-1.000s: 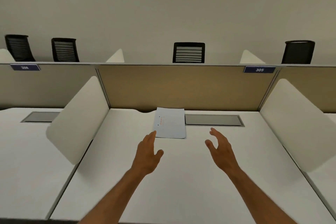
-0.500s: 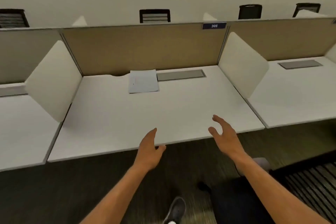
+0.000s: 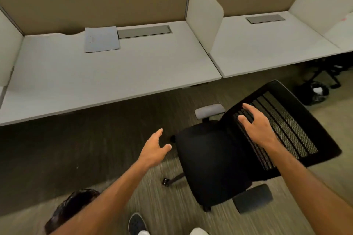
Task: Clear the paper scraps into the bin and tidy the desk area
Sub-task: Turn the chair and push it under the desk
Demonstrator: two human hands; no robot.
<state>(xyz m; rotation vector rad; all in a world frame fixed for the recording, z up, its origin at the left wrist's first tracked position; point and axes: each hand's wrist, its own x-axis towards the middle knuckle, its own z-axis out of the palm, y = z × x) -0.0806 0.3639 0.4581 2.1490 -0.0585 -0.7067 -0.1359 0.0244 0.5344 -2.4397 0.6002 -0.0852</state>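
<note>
Two open, empty grips: my right hand (image 3: pixel 257 128) reaches the chair (image 3: pixel 215 160) backrest at right, my left hand (image 3: pixel 154 150) hovers. Paper (image 3: pixel 101 38) lies upper left on the tabletop (image 3: pixel 95 74); the bin (image 3: pixel 315 92), possibly, far right. Next, tuck the chair in.

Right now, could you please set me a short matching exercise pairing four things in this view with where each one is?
Things:
1. sheet of paper
2. right hand
3. left hand
4. waste bin

Places:
A. open, in front of the chair seat, holding nothing
B. on the floor under the neighbouring desk
C. lying flat at the back of the desk
D. spread over the chair's mesh backrest

Pairs: 1-C, 2-D, 3-A, 4-B
</note>
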